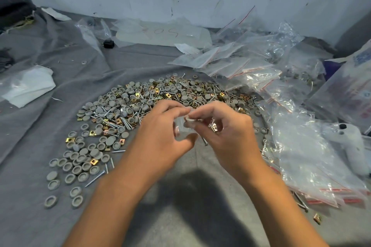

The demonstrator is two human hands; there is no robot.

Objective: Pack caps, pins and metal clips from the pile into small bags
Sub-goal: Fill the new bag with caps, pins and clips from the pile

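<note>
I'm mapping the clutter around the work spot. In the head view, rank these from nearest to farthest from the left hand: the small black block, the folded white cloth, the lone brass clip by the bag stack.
From the left hand:
1. Folded white cloth, far left.
2. Small black block, behind, toward the wall.
3. Lone brass clip, lower right.

Two bare forearms enter from the lower edge, ending in the left hand and the right hand, with no sleeves, gloves, rings, watch or wristbands visible and fingernails cut short.
</note>
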